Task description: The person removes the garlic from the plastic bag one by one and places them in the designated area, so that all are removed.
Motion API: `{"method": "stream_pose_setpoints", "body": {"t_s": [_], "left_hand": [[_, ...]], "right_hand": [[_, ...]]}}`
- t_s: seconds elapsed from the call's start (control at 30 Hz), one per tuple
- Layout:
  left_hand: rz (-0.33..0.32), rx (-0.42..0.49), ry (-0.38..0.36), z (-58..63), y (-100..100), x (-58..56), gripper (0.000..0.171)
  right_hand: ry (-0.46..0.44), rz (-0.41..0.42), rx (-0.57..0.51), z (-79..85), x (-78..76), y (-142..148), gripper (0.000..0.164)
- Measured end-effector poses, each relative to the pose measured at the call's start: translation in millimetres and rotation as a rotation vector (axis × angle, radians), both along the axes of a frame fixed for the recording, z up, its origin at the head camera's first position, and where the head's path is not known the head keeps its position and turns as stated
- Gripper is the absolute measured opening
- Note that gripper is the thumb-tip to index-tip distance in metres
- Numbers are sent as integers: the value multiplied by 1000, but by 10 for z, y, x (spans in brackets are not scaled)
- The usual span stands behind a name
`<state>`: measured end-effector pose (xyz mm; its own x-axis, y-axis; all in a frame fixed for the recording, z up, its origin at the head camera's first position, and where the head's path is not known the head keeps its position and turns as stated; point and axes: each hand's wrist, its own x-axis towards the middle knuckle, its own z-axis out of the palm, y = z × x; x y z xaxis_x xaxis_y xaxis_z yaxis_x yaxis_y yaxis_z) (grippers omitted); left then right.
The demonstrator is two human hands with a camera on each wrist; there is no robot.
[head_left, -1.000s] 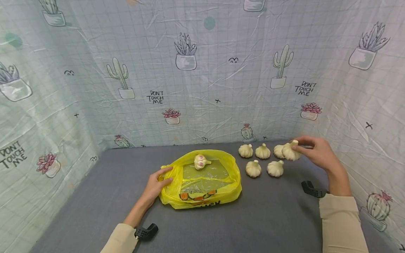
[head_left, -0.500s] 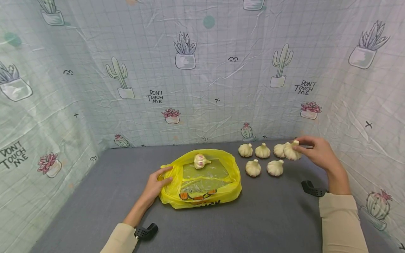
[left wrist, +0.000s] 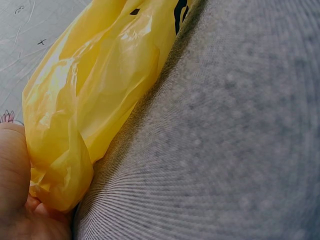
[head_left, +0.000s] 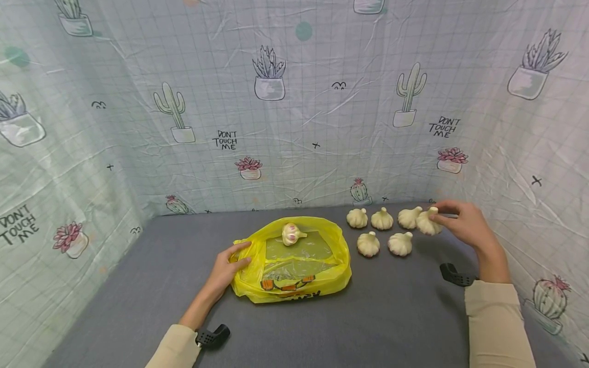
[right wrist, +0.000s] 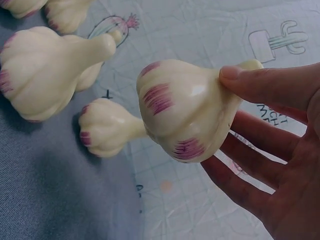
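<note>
My right hand (head_left: 469, 225) pinches a garlic bulb (head_left: 428, 223) near its stem, between thumb and fingers. In the right wrist view this garlic bulb (right wrist: 175, 112) shows purple streaks on cream, and it is held up over the table. Right beside it in the head view is another garlic bulb (head_left: 408, 218). My left hand (head_left: 224, 267) holds the left side of a yellow plastic bag (head_left: 339, 276), whose mouth is spread open. Inside the bag lies one garlic bulb (head_left: 290, 234) on its side. The left wrist view shows my thumb (left wrist: 12, 170) against the bag's folded plastic (left wrist: 60, 165).
Left of the held bulb, several garlic bulbs stand in two loose rows, among them a front bulb (head_left: 400, 245) and a back-left bulb (head_left: 357, 219). A dark grey cloth (head_left: 359, 327) covers the table. Printed cactus curtains (head_left: 294, 128) close off the back and both sides.
My right hand has shifted slightly right and down with its garlic bulb, so the bulb behind shows more fully. The left hand and the bag have stayed put.
</note>
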<state>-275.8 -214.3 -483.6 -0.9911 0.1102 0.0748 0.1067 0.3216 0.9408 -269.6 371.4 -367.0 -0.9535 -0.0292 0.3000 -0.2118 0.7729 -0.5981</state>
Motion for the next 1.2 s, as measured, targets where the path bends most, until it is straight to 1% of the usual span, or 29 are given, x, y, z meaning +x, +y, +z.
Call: {"method": "stream_pose_setpoints", "body": {"t_s": [0.13, 0.57, 0.97, 1.2], "left_hand": [[1, -1, 0, -5, -1, -11, 51], [-2, -3, 9, -16, -1, -23, 48], [-1, 2, 7, -2, -4, -8, 50], [2, 2, 5, 7, 3, -2, 49]], "right_hand": [[-38, -3, -3, -39, -19, 16, 39], [-99, -7, 15, -172, -79, 79, 40], [-77, 14, 35, -305, -142, 130, 34], [-91, 26, 52, -383, -181, 176, 34]]}}
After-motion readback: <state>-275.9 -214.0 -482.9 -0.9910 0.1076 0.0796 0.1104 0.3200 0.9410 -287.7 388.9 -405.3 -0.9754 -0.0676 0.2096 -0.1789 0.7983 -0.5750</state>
